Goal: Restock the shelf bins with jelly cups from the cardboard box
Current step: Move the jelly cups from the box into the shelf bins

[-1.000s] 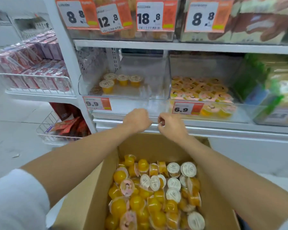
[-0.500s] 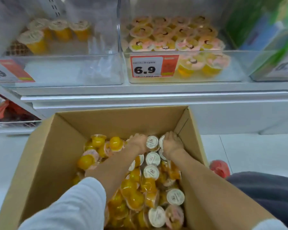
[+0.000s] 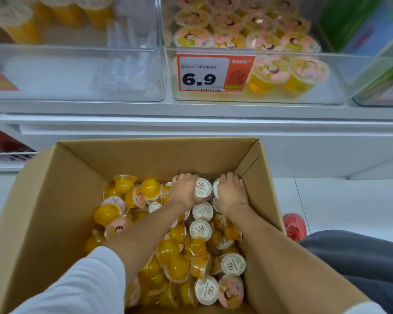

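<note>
Nearest, a white fabric sleeve [image 3: 73, 284] covers the left upper forearm; both bare forearms reach forward into an open brown cardboard box [image 3: 43, 211] standing on the floor. Box contents: a loose heap of small clear plastic jelly cups with yellow filling [image 3: 175, 252], lying upright, tilted and on their sides, some with white printed lids, some with pink cartoon lids. At the far end of the heap, the left hand [image 3: 184, 191] is knuckles-up, fingers curled down round a white-lidded jelly cup [image 3: 203, 189] whose lid shows at its thumb side. Just beside it the right hand [image 3: 230, 193] is curled likewise over a second white-lidded cup [image 3: 215, 189], of which only a lid edge shows. Fingertips of both are hidden in the heap. Right of the box: a grey trouser leg [image 3: 361, 257] and a red shoe [image 3: 294, 225]. Beyond, a white shelf [image 3: 191, 112] carries clear plastic bins. Left bin [image 3: 77, 73]: a few pale-lidded yellow cups [image 3: 21, 21] at its back. Right bin [image 3: 338, 87]: many pink-lidded yellow cups [image 3: 270, 71], behind an orange-and-white price tag reading 6.9 [image 3: 204, 73].
</note>
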A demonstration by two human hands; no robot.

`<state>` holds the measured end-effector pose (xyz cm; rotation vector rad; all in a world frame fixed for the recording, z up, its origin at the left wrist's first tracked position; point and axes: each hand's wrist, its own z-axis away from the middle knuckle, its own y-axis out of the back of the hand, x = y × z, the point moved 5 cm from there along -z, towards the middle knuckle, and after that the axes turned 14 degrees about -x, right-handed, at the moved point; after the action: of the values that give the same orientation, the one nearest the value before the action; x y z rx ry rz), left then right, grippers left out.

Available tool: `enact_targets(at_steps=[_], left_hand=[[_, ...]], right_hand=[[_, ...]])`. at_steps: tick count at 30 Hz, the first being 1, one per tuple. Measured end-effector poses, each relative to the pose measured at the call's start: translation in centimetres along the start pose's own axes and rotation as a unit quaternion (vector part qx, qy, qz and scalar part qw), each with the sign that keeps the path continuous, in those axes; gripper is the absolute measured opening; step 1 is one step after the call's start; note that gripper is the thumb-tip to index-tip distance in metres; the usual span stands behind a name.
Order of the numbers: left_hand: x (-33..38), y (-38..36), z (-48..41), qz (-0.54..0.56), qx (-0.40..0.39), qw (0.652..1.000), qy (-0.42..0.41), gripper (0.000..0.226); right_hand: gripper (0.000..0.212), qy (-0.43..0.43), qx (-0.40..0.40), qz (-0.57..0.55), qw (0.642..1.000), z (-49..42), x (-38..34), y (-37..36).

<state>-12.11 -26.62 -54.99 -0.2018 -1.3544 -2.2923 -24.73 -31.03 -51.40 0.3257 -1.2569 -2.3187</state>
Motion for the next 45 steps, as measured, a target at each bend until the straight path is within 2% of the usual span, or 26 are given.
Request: enact_targets(at_steps=[3,7,10,14,18,21,23,27,32,35,37,38,40,42,44,45], left_hand=[[-0.4,3.8,2.5,0.103,-0.015,0.994,-0.044,0.053],[-0.6,11.1,8.0,0.089,0.014,0.995,-0.054,0.067],[-1.0,17.2,12.8,0.074,0.071,0.993,-0.062,0.077],[-1.9,25.0,18.9,0.093,0.172,0.978,-0.068,0.074],[-3.3,32.5,22.7,0.117,0.264,0.955,-0.069,0.066],[-4.9,37.1,23.4,0.108,0.298,0.947,-0.058,0.065],[-6.4,39.3,23.0,0.112,0.309,0.944,-0.031,0.067],[-9.3,42.0,20.1,0.109,0.29,0.951,0.011,0.076],[-14.2,43.3,13.7,0.113,0.248,0.96,0.059,0.09],[-16.6,43.5,10.1,0.107,0.21,0.969,0.066,0.068],[-17.2,43.4,8.3,0.079,0.163,0.982,0.057,0.06],[-17.5,43.4,7.8,0.064,0.156,0.984,0.061,0.065],[-18.0,43.4,7.0,-0.009,0.159,0.984,0.081,0.071],[-18.5,43.5,7.1,-0.082,0.189,0.971,0.12,0.079],[-18.8,43.7,7.6,-0.082,0.227,0.961,0.133,0.083],[-18.9,43.6,7.8,-0.059,0.227,0.964,0.123,0.077]], right_hand=[[0.069,0.06,0.033,-0.101,0.992,2.2,-0.9,3.6],[0.079,0.138,0.078,-0.104,0.982,6.2,-2.6,9.9],[0.079,0.18,0.133,-0.125,0.967,9.8,-4.3,14.7],[0.078,0.224,0.207,-0.148,0.941,14.3,-7.8,21.0],[0.073,0.278,0.302,-0.16,0.898,16.7,-11.6,27.0],[0.072,0.29,0.34,-0.208,0.87,16.5,-13.9,31.6],[0.073,0.281,0.336,-0.25,0.863,15.4,-15.5,34.2],[0.079,0.259,0.252,-0.31,0.879,10.4,-19.2,36.9],[0.053,0.257,0.151,-0.359,0.885,2.8,-22.3,37.3],[0.052,0.269,0.086,-0.326,0.902,-0.8,-23.2,37.2],[0.053,0.241,0.098,-0.274,0.926,-3.0,-23.1,37.3],[0.059,0.22,0.117,-0.257,0.934,-4.0,-22.9,37.4],[0.078,0.19,0.127,-0.233,0.945,-5.2,-22.8,37.1],[0.088,0.178,0.125,-0.179,0.96,-5.3,-23.0,37.0],[0.081,0.163,0.149,-0.113,0.969,-5.2,-22.9,37.2],[0.074,0.154,0.163,-0.111,0.968,-4.9,-22.8,37.3]])
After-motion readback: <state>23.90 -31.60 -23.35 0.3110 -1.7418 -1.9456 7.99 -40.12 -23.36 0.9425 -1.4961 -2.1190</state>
